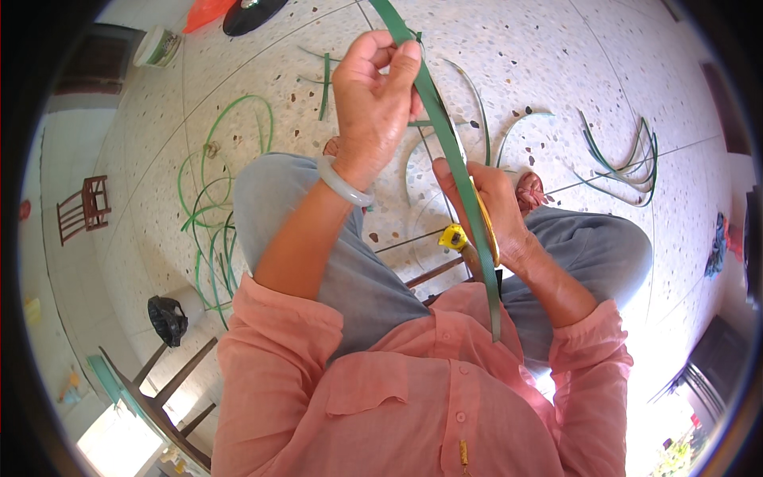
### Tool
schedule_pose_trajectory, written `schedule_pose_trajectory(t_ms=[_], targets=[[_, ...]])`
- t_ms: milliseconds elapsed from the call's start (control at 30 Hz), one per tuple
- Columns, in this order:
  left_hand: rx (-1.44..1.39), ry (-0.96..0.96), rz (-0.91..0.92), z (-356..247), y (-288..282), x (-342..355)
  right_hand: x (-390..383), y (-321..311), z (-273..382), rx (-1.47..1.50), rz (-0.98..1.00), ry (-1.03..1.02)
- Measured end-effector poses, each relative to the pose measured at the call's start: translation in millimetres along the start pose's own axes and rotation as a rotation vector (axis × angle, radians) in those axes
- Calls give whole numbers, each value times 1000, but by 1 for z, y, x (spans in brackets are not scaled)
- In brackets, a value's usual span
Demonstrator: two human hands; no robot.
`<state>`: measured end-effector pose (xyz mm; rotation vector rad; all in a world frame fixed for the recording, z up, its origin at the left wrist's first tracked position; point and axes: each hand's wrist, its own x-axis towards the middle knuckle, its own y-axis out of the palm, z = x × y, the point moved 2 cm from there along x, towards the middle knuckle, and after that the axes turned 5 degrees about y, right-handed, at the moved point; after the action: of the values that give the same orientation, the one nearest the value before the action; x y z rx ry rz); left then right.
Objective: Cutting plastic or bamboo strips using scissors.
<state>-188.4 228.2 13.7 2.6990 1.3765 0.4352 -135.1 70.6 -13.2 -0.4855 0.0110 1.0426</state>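
A long, flat green bamboo strip runs from the top of the view down to my shirt front. My left hand, with a pale bangle at its wrist, pinches the strip's upper part between thumb and fingers. Lower down, my right hand is closed round the strip, thumb on its left side. Along the strip beside the right palm shows a yellowish edge; whether it belongs to the strip or to a tool is unclear. Just below lie a yellow tape measure and a brown handle-like piece, partly hidden.
Thin green strips lie coiled on the speckled floor at left, with more curved strips at right. A black-bag-lined bin stands lower left, near a chair. A white bucket and a red bag are far left.
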Motion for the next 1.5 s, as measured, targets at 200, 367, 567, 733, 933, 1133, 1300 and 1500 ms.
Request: schedule_pose_trajectory(t_ms=[200, 367, 567, 733, 933, 1133, 1300, 1500], targets=[[46, 54, 9, 3, 14, -13, 2, -5, 8, 36, -23, 78], [18, 57, -3, 3, 14, -12, 2, -3, 6, 45, -24, 104], [-18, 58, 3, 2, 12, -12, 1, 1, 7, 107, -34, 126], [-32, 67, 17, 1, 12, -11, 0, 4, 5, 59, -46, 117], [-69, 26, 20, 2, 10, -11, 1, 5, 1, 54, -89, 28], [-279, -137, 89, 4, -3, 9, 0, 5, -3, 84, -100, -8], [-152, -28, 70, 4, 0, 4, 0, 3, 1, 70, -46, 3], [-29, 48, 33, 3, 14, -11, 6, -3, 6, 8, -76, 5]])
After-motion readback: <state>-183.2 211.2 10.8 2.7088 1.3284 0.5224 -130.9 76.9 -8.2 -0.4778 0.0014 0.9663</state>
